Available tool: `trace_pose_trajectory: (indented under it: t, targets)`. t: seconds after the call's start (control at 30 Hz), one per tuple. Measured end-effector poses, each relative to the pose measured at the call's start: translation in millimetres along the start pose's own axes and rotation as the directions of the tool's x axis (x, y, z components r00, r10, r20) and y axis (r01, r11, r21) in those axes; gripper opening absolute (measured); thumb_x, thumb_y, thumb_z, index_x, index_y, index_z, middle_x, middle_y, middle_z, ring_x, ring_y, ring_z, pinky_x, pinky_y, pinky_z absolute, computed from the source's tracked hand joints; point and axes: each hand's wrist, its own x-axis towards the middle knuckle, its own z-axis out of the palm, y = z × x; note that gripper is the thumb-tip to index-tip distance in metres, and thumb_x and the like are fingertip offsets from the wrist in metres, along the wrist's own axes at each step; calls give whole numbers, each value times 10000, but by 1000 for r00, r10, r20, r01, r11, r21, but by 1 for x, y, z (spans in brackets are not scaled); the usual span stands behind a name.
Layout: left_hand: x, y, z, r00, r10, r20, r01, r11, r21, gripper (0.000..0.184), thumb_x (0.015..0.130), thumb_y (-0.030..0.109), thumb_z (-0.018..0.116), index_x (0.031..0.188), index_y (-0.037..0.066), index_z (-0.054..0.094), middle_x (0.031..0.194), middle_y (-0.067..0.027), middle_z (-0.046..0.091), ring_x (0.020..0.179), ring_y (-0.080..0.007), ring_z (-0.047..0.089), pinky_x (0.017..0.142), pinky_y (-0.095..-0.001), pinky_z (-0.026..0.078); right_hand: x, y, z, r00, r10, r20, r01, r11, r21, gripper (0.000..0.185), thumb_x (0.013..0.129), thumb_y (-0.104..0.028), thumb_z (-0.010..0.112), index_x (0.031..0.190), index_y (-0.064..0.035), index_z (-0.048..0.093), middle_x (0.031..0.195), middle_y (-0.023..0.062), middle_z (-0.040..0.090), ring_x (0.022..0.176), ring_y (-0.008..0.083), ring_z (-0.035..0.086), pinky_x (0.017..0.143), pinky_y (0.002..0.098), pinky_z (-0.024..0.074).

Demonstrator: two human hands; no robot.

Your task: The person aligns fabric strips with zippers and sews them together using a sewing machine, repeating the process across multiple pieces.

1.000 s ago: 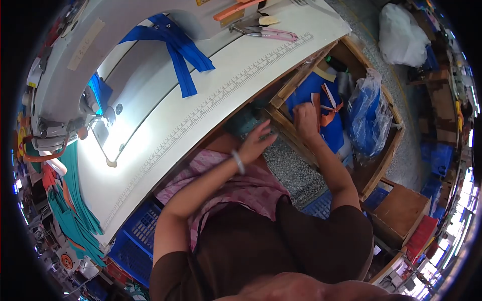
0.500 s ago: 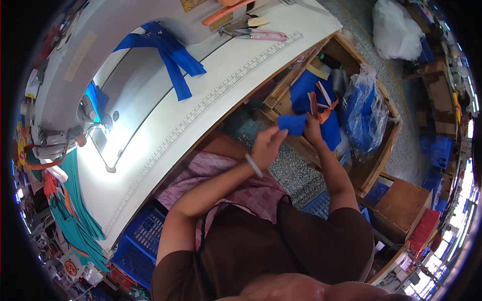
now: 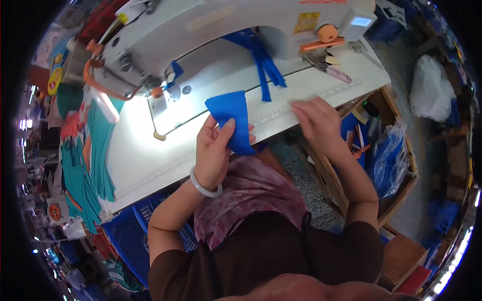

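A piece of blue fabric (image 3: 235, 113) is pinched in my left hand (image 3: 213, 145), the thumb lying on top of it. This hand wears a pale bangle and is above the front edge of the white sewing table (image 3: 131, 170). My right hand (image 3: 319, 125) hovers apart from the fabric, over the table's front edge near the printed ruler (image 3: 271, 114). Its fingers are stretched out and slightly blurred, with nothing visible in them. The sewing machine (image 3: 211, 25) stands behind, its lamp lighting the needle area (image 3: 168, 105).
Blue strips (image 3: 263, 65) hang under the machine arm. Pink-handled snips (image 3: 336, 73) lie farther right. A wooden drawer (image 3: 412, 155) holds blue fabric, thread and a plastic bag (image 3: 389, 165). Teal strips (image 3: 100, 155) drape at the left. A blue crate (image 3: 123, 231) sits below the table.
The head view has turned toward the machine. The blue fabric, earlier between both hands by the drawer, is now over the table in my left hand. My right hand has let go.
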Motion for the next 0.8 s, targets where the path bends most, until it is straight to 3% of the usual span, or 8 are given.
trace_pose_trajectory:
  t: [0.03,0.2,0.23,0.33,0.43,0.53,0.6,0.8]
  targets:
    - [5,5,-6,999,-22,-25,22,1000,-10,296,1062,130,554,1284,-64,531,1087,-209,722,910,-230,732,856,-303,601,35,-12,13,987,-153,39,155,986,-62,166,886,-53,712,1051,-43,729,979,83,725,790,260,651,695,326,521]
    - [14,21,-39,986,-124,-111,111,987,-119,321,1064,137,543,1294,-81,489,1130,-232,705,969,-276,739,894,-351,610,143,18,118,970,-121,212,222,802,-554,278,973,-234,576,1150,-53,692,1077,112,737,915,313,706,752,372,564]
    - [14,23,-46,980,-157,-120,137,978,-158,322,1065,136,539,1294,-83,481,1139,-237,701,984,-284,738,904,-361,610,155,26,130,967,-133,219,235,803,-548,278,973,-234,576,1150,-53,692,1077,112,737,915,313,706,752,372,564]
    - [15,33,-61,975,-178,-135,148,966,-210,322,1066,135,528,1294,-86,468,1159,-245,692,1012,-296,734,919,-374,607,179,44,157,959,182,215,-65,886,-458,338,959,-136,523,1243,20,621,1201,229,694,1003,420,685,847,480,561]
    - [10,39,-72,973,-182,-144,147,963,-226,316,1071,134,507,1291,-87,452,1193,-254,676,1053,-309,724,934,-384,601,175,58,161,982,95,161,-15,900,-436,331,952,-128,530,1229,25,628,1208,246,686,1017,457,673,878,507,548]
    - [6,47,-73,965,-199,-170,157,960,-231,311,1074,132,491,1294,-82,440,1199,-254,672,1066,-307,719,944,-385,596,178,28,137,951,147,272,41,811,-584,319,950,-124,537,1208,33,641,1184,240,698,999,440,684,887,498,548]
    - [5,50,-71,960,-212,-182,169,959,-226,305,1077,130,475,1297,-76,428,1205,-253,669,1078,-306,714,954,-386,590,181,32,133,840,368,398,33,698,-716,301,961,-135,540,1216,-26,654,1186,216,703,995,417,692,893,501,550]
    - [2,49,-76,961,-224,-160,179,951,-252,289,1082,131,453,1289,-70,424,1224,-251,659,1079,-307,712,955,-392,586,182,32,123,910,249,332,8,788,-615,272,981,-186,547,1206,-94,669,1163,185,713,981,408,697,860,493,566]
